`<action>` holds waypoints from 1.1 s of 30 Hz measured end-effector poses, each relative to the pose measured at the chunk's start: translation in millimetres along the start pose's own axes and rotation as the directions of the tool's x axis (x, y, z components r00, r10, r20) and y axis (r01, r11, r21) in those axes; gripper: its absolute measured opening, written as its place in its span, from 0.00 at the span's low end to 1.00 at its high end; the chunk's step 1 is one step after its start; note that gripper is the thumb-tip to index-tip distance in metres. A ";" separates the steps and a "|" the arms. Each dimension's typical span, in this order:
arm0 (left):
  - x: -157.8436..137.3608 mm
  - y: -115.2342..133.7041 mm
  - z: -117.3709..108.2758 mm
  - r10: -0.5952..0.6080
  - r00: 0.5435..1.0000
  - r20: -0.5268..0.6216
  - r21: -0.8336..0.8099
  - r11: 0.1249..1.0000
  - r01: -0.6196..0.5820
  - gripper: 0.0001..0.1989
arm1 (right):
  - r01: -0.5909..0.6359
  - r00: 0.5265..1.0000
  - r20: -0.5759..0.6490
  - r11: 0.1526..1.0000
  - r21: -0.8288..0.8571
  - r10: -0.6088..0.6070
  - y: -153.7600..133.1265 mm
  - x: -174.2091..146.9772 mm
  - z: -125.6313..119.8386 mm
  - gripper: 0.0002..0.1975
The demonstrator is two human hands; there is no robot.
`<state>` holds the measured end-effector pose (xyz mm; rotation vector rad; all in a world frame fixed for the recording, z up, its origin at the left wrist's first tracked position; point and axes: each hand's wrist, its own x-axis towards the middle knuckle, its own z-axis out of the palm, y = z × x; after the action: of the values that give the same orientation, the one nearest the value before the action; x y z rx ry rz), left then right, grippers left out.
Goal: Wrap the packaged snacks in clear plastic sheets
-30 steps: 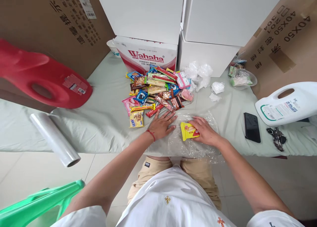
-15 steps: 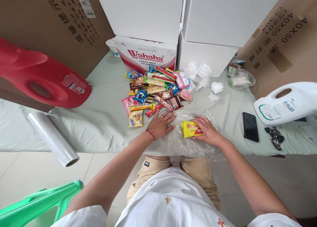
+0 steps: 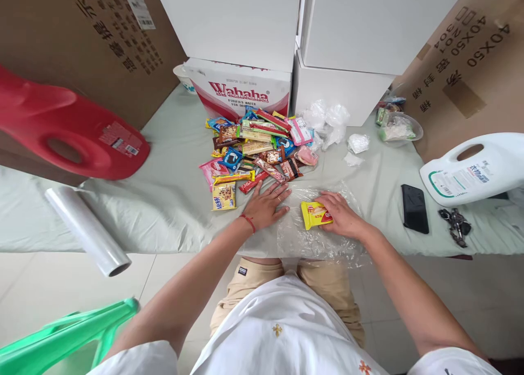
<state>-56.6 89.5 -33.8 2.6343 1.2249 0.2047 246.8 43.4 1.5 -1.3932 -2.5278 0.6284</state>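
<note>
My right hand is wrapped over the right part of a yellow snack packet with red print. Under the packet a sheet of clear plastic film lies on the cloth, its lower edge at the front of the table. My left hand rests flat with fingers spread, over the film's left edge. Its fingertips are close to a red wrapped bar at the front of a heap of wrapped snacks. Left of that hand sits a yellow cookie packet.
A roll of plastic film overhangs the front edge at left, near a red jug. On the right are a phone, keys and a white jug. Boxes stand behind; a green stool is lower left.
The yellow packet has shifted slightly under my right hand, and less of its right side shows. My left hand has stayed in place.
</note>
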 end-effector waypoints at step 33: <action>-74.1 78.0 16.1 0.125 0.899 -0.419 -0.304 0.914 -0.269 0.10 | -0.020 0.942 -0.324 0.978 0.210 0.089 -6.9 -109.9 -26.3 0.09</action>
<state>-43.2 -18.4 -31.0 2.4541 0.8973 0.9416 310.5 -44.9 32.4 -1.3689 -2.1063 0.5858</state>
